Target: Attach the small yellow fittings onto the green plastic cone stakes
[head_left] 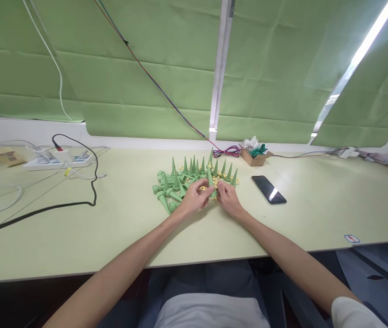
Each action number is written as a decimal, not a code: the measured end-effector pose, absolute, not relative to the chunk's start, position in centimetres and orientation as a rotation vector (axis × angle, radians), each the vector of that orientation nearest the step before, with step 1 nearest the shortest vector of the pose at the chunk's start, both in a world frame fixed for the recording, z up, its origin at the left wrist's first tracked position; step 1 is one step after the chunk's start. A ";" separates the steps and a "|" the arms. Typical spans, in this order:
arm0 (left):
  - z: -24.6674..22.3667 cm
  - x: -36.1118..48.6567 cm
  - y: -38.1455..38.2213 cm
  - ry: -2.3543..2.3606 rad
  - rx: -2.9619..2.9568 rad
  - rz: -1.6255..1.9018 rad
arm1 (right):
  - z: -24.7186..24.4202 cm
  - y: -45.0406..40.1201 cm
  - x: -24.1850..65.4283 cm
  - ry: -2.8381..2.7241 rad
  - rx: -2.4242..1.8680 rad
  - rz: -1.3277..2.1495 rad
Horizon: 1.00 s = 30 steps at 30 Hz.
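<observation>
My left hand (pixel 196 197) is closed around a green plastic cone-shaped spike (pixel 210 176), its tip pointing up. Close beside it, my right hand (pixel 228 197) is pinched with the fingertips near the spike's lower part; what sits between them is too small and hidden to make out. Small yellow pieces (pixel 216 181) lie just behind and between the hands. Several green spikes stand upright in rows (pixel 191 167) beyond my hands, and more lie on their sides in a pile (pixel 162 197) to the left.
A black phone (pixel 269 189) lies right of my hands on the pale table (pixel 125 237). Behind are a small cardboard box (pixel 254 158) with plastic and green material, and coiled wires (pixel 231 151). A power strip (pixel 60 160) and a black cable (pixel 94 182) occupy the left.
</observation>
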<state>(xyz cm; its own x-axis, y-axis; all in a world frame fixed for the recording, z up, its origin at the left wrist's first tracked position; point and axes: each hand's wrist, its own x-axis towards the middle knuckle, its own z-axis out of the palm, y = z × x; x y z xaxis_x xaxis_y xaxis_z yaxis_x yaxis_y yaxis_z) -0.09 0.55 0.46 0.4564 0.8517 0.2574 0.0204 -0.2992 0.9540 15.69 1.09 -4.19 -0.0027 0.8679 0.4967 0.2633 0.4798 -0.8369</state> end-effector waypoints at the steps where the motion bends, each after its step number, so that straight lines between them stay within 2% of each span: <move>1: 0.4 -0.1 0.5 0.766 1.682 1.007 | -4.2 1.1 15.7 -1.543 -1.023 0.633; 10: -0.1 0.2 0.3 0.881 1.838 1.068 | -3.6 0.9 15.7 -1.519 -1.062 0.638; 30: -0.5 0.3 0.0 0.915 2.056 1.124 | -2.5 0.8 15.2 -1.417 -1.111 0.928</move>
